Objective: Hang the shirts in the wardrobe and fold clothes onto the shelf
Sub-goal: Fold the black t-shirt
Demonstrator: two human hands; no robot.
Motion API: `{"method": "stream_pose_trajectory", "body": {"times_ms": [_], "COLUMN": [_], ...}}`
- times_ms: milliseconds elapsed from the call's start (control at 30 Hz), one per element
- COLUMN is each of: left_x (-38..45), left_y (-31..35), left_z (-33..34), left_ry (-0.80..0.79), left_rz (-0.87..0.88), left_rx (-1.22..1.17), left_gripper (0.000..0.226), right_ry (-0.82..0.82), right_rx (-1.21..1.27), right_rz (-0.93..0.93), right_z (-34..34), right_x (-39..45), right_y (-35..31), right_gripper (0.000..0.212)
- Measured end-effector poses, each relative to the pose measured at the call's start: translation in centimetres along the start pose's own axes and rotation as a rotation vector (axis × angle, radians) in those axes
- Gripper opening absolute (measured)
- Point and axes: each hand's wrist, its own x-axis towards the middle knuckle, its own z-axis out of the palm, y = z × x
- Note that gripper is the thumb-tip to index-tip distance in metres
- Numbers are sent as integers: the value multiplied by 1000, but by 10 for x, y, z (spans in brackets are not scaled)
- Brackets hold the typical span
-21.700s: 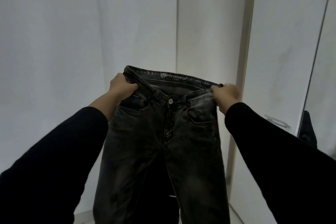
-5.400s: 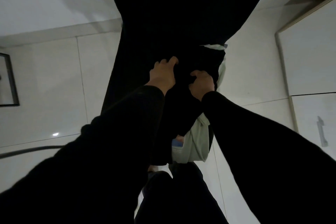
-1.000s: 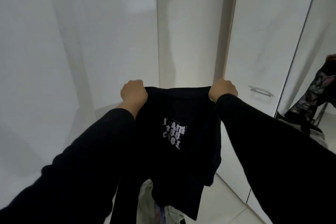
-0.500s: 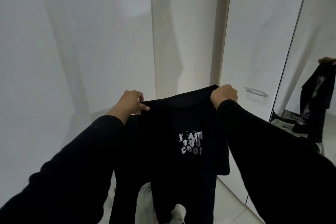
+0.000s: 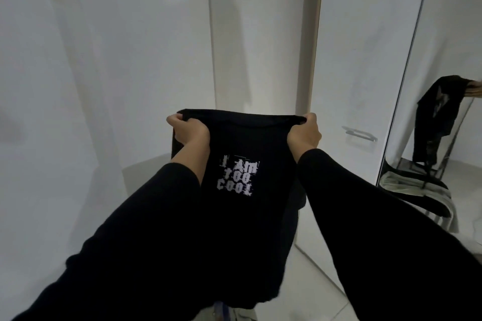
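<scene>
So we've got the black tee (image 5: 242,216) held up in front of us, left hand (image 5: 189,131) and right hand (image 5: 303,133) each fisted tight on a top corner. It hangs limp, so we reckon a slack grip drops it onto the floor (image 5: 307,294). The wardrobe door (image 5: 365,60) beyond looks closed; we'd need a free hand.

We've got the black shirt (image 5: 242,216) stretched out, left hand (image 5: 189,129) and right hand (image 5: 303,133) each with a grip on its top edge, the white print (image 5: 238,176) hanging below between them.
</scene>
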Motion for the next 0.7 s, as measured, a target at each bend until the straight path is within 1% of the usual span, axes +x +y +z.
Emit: {"method": "stream_pose_trajectory", "body": {"times_ms": [100,167,267,300,333,400,467,533,633,700], "left_x": [-5,-8,-9,-5,-5,0,1,-1,-5,-9], "left_y": [6,10,15,15,15,15,15,12,7,7], "left_z": [10,14,12,13,12,9,2,-10,-20,-25], "left_ry": [56,80,35,-11,-80,-272,-504,-716,-894,-956], "left_rz": [64,97,157,172,180,117,-80,-221,-256,-271], "left_rx": [-85,-102,-78,-57,-34,-46,-186,-249,-226,-204], "left_gripper": [26,21,10,11,17,31,35,42,46,47], "right_ry": [24,44,69,75,79,84,86,74,50,49], "right_rx": [87,155,257,292,331,396,414,408,412,423], "right_rz": [25,47,65,66,65,65,57,38,24,11], "right_z": [0,0,2,3,2,2,1,1,2,2], "right_x": [0,0,1,2,3,6,9,13,18,21], "right_y": [3,5,6,5,3,0,-3,-4,-5,-7], "right_gripper": [38,38,37,36,35,29,23,21,20,20]}}
